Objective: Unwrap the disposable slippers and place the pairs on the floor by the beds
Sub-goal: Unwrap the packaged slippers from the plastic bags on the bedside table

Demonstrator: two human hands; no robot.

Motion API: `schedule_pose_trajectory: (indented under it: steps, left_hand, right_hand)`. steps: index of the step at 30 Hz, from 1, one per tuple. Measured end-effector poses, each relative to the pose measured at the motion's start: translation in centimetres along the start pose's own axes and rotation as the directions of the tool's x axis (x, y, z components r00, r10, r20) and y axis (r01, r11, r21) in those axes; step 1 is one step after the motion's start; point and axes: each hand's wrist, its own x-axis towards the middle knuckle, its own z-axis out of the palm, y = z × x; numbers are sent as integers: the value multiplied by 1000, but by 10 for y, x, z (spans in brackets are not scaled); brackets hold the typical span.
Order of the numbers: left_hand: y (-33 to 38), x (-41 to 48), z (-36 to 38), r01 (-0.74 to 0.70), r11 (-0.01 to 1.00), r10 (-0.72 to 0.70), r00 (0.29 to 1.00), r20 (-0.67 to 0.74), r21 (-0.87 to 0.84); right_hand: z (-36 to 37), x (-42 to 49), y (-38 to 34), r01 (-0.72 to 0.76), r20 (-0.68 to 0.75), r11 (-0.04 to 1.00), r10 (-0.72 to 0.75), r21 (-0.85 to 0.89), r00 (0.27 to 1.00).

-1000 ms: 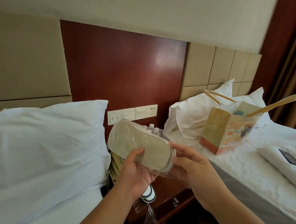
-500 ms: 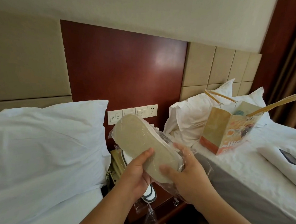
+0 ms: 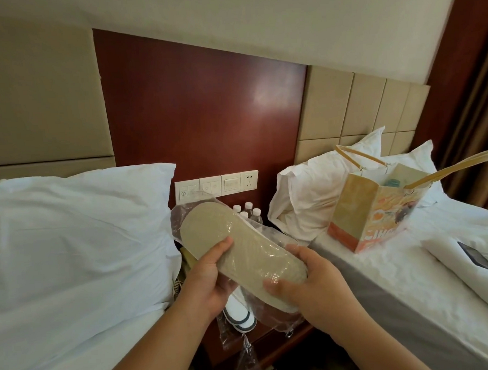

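wrapped slippers [image 3: 241, 250], frame centre, gripped by left hand [image 3: 211, 275] and right hand [image 3: 314, 283]; unwrapping and floor placement pending.

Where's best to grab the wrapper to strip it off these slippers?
Probably the slack wrapper past the toe end, pinched from the upper left: there the film stands off the slippers, while along the sole it clings tight.

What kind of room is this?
Probably a hotel room: two white beds, the left bed and right bed, a switch panel on the wall between them, and wrapped disposable slippers.
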Motion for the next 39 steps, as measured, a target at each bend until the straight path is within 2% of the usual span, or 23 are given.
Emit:
schedule_pose_trajectory:
  steps: [6,10,14,20,25,30,35,39]
  left_hand:
    - [10,4,-4,-37,997,41,997,-64,62]
    - [7,2,-2,-40,996,43,998,-48,79]
    - [2,0,1,-52,991,57,997,-42,121]
    - [15,8,-9,-129,974,156,978,-136,187]
    - [16,2,-13,-141,974,150,988,-41,175]
    - [-21,-8,-7,-66,972,74,997,-26,224]
    - [-15,15,-7,-82,975,117,980,-163,205]
    - [-15,43,-17,-60,953,128,967,-218,296]
  right_hand:
    - [-13,1,7,-67,50,997,65,32,997]
    - [-17,5,8,-113,44,992,110,58,993]
    - [-17,7,11,-105,33,992,103,65,994]
    - [-27,4,12,-117,89,985,106,128,990]
    - [-32,3,17,-127,54,971,118,202,992]
    - [-28,2,24,-137,31,963,134,230,991]
    - [-38,-2,32,-158,63,973,150,167,987]
    - [-68,-4,40,-187,79,974,178,128,981]
